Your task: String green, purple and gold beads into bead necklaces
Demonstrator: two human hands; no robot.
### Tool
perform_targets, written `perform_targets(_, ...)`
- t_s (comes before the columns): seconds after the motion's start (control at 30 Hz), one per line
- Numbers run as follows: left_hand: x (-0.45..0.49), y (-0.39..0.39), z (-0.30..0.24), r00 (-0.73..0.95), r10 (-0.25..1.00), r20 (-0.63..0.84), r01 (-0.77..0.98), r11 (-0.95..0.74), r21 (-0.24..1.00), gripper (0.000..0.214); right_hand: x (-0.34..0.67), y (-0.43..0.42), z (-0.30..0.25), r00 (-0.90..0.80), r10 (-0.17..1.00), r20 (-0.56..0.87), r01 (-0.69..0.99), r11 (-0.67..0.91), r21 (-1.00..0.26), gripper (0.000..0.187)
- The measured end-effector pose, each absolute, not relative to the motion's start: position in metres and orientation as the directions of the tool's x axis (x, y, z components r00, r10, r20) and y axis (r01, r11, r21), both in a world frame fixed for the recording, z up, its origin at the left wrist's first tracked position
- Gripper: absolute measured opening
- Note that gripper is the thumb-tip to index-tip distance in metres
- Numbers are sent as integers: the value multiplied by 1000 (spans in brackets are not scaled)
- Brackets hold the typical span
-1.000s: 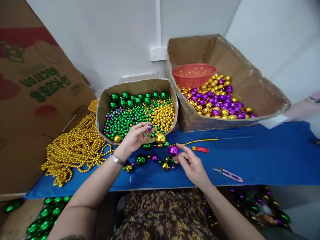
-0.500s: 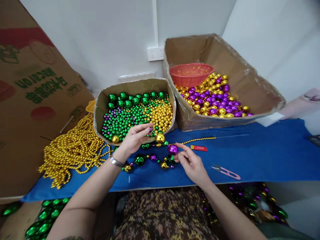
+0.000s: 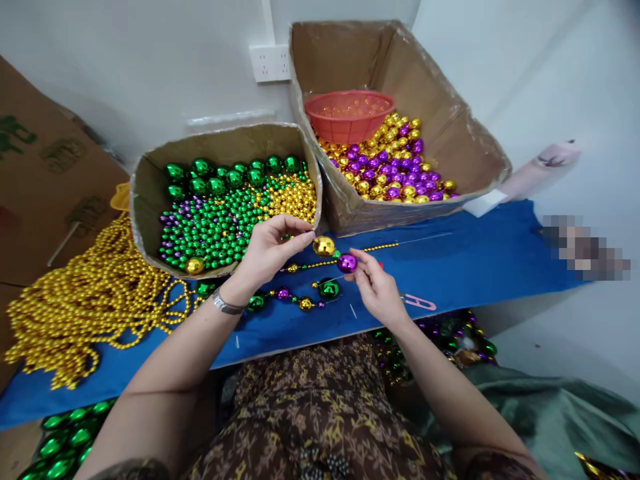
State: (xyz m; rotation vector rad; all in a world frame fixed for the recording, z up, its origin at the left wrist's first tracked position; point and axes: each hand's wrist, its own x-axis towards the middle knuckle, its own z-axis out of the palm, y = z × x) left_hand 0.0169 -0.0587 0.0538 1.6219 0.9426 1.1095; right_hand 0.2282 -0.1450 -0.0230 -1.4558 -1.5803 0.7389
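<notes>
Between my hands runs a short row of shiny beads: a large gold bead (image 3: 324, 246), a small green bead (image 3: 337, 255) and a large purple bead (image 3: 347, 263). My left hand (image 3: 274, 248) is closed in a pinch at the row's left end, beside the gold bead; its fingertips cover most of what they grip. My right hand (image 3: 376, 288) has its thumb and fingers closed on the purple bead. Below them on the cloth lies the rest of the bead string, with a dark green bead (image 3: 329, 289) and a small gold bead (image 3: 306, 303). A thin thread leads toward my right hand.
A carton (image 3: 137, 223) of green, gold and purple beads stands behind my left hand. A larger carton (image 3: 345, 215) holds gold and purple beads and a red basket (image 3: 347, 127). Gold bead strands (image 3: 75, 300) lie left; pink thread snips (image 3: 419, 302) lie right on the blue cloth (image 3: 480, 267).
The view has turned right, so the cartons sit further left. The gold and purple beads are now closer together in a line. The dark green bead on the cloth is more exposed.
</notes>
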Motion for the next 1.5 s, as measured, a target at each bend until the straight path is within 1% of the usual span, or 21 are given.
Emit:
perform_targets(0.2, 42, -61, 37, 309, 925, 219, 44, -244, 969, 18, 241, -143, -59, 69, 985, 160, 397, 120, -910, 42)
perform_targets(0.4, 57, -62, 22, 389, 894, 222, 104, -282, 954, 16, 246, -151, -85, 72, 992, 108, 292, 82, -953, 44)
perform_targets(0.47, 58, -62, 19, 414, 879, 236, 127, -312, 941, 16, 247, -155, -90, 54, 994, 95, 293, 75, -953, 44)
perform_targets(0.53, 58, -61, 19, 417, 866, 276, 172, -373, 912, 16, 250, -157, -93, 34, 996, 86, 344, 69, -936, 45)
perform_targets(0.6, 60, -62, 22, 401, 857, 324, 237, -439, 867, 14, 256, -158, -91, 48, 995, 87, 436, 58, -898, 45)
perform_targets(0.67, 64, -63, 29, 401, 841, 362, 291, -492, 821, 13, 262, -156, -81, 105, 988, 110, 508, 42, -860, 43)
perform_targets(0.77, 72, -64, 45, 432, 802, 413, 290, -557, 778, 12, 265, -150, -54, 165, 970, 180, 497, 76, -865, 39)
perform_targets(0.87, 81, -65, 63, 443, 770, 459, 225, -591, 775, 13, 259, -144, -28, 118, 959, 257, 466, 175, -867, 38)
perform_targets(0.97, 87, -66, 76, 427, 767, 479, 157, -584, 796, 13, 250, -139, -18, 52, 958, 283, 489, 223, -844, 34)
perform_targets(1.07, 86, -67, 75, 402, 796, 452, 123, -536, 835, 14, 248, -139, -24, 37, 964, 262, 494, 210, -843, 31)
perform_targets(1.17, 82, -72, 53, 332, 854, 400, 70, -445, 893, 17, 255, -141, -30, 87, 964, 250, 490, 177, -854, 31)
perform_targets(1.23, 79, -78, 30, 319, 868, 381, 85, -426, 901, 31, 259, -143, -28, 141, 962, 235, 448, 150, -882, 33)
perform_targets(1.27, 77, -82, 17, 355, 853, 382, 141, -453, 881, 38, 261, -145, -26, 162, 961, 223, 412, 140, -900, 34)
perform_targets(1.3, 75, -86, 4, 427, 821, 379, 229, -504, 833, 42, 262, -146, -23, 170, 963, 210, 373, 134, -918, 35)
perform_targets(1.33, 73, -90, -9, 516, 777, 361, 330, -569, 753, 45, 263, -147, -20, 173, 965, 198, 336, 132, -933, 36)
perform_targets(1.4, 70, -98, -31, 654, 709, 264, 504, -669, 546, 49, 265, -148, -16, 175, 968, 180, 275, 127, -953, 36)
perform_targets(1.47, 66, -105, -48, 698, 700, 153, 617, -696, 369, 51, 271, -149, -15, 238, 954, 182, 214, 131, -968, 34)
perform_targets(1.5, 63, -107, -54, 699, 707, 110, 652, -693, 308, 50, 276, -149, -16, 290, 939, 185, 176, 137, -975, 33)
